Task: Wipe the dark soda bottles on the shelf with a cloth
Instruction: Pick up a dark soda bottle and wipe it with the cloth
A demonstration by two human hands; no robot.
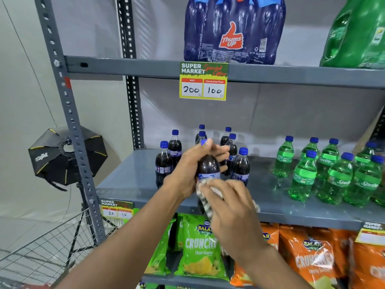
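My left hand [195,163] grips a dark soda bottle [208,166] by its neck and shoulder, held in front of the middle shelf [129,180]; its blue cap peeks out above my fingers. My right hand [231,207] presses a striped grey-white cloth [205,200] against the lower half of that bottle. Several more dark soda bottles with blue caps stand on the shelf behind, one at the left [163,163] and one at the right [240,166].
Green Sprite bottles [331,172] crowd the right of the same shelf. Chip bags [200,247] hang below. A Thums Up multipack [233,30] sits on the upper shelf, with a price tag [203,81] under it. A softbox light [64,155] and wire basket [48,247] stand left.
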